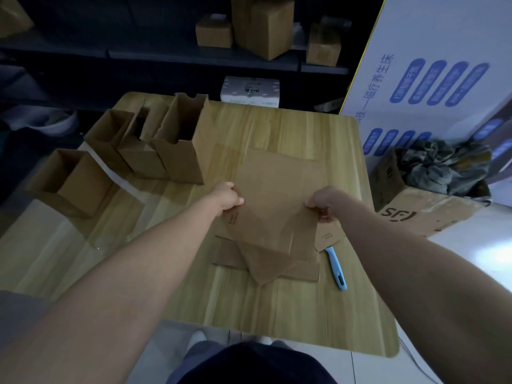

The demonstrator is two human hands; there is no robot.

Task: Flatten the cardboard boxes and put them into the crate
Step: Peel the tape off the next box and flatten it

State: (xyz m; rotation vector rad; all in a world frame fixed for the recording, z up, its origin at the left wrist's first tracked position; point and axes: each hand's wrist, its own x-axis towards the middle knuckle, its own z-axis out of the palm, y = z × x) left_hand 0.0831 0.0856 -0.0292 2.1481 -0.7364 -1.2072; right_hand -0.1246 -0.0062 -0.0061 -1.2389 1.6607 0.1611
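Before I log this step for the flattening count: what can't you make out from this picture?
- Head view: cardboard under the held flattened box; how many pieces cannot be counted.
- Blade of the blue knife, tucked under that cardboard.
- Fingertips of left hand and right hand, curled around the sheet's edges.
- Small print on the flaps, too small.
- The crate: none identifiable.

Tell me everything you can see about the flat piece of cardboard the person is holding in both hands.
The flattened cardboard box is plain brown, with fold creases and some small print near its lower edges. The left hand grips its left edge and the right hand its right edge, holding it tilted over the wooden table. Below it lie other flattened cardboard pieces, which its lower part overlaps; whether it touches them is unclear. A blue knife lies beside that pile.
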